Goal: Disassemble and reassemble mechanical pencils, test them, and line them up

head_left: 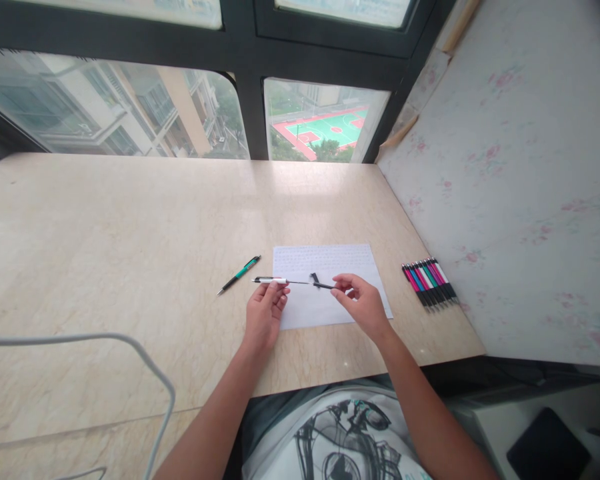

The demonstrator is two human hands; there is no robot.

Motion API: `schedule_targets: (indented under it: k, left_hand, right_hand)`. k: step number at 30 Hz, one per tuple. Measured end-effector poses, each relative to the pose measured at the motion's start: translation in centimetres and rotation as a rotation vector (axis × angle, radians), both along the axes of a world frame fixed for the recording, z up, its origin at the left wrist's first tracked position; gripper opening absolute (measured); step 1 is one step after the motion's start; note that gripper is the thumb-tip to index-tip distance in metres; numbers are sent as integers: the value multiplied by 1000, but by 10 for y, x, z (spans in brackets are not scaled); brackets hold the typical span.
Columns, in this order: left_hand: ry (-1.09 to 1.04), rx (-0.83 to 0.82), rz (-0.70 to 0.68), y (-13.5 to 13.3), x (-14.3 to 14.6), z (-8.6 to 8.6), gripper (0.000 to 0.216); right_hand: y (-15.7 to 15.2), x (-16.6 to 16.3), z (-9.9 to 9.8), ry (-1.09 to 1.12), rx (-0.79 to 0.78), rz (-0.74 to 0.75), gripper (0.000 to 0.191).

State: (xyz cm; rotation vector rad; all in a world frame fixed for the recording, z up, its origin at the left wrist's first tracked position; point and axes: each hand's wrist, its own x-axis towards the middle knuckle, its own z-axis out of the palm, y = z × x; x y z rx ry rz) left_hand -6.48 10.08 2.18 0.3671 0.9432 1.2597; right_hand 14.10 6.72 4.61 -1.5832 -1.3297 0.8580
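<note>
My left hand [267, 312] is closed on the white pen barrel [278, 281], which has a black end pointing left. From its right end a thin dark refill [299, 283] sticks out. The black grip section [323, 286] is pinched between the fingertips of my right hand [359, 301], in line with the refill. Its left end is close to the refill's tip; whether they touch I cannot tell. Beneath both hands lies a sheet of paper [325, 313] with rows of writing along its top. A small black piece [315, 277] shows just behind the grip section.
A green and black pen [240, 274] lies left of the paper. Several pens in mixed colours [429, 283] lie side by side at the right, near the papered wall [520, 200]. A grey cable [130, 341] arches over the marble-look desktop [105, 267] at lower left. Windows stand behind.
</note>
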Motion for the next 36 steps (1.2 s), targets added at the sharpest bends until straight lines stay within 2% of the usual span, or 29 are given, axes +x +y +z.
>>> schedule_targets:
  k: [14,22,32,36]
  left_hand:
    - [11,2,6,0,0,-1,17]
    - [27,4,-2,0,0,-1,20]
    - [31,24,-154,-20,19,-5,25]
    - [17,18,-162,-23,22,-6,27]
  right_hand:
    - [0,1,-3,36,-37,-3,26]
    - [-1,0,1,-12,-29,10,18]
    - [-1,-16,1,-43,30,63,12]
    - [-3,-19,-2,-49,37,61,11]
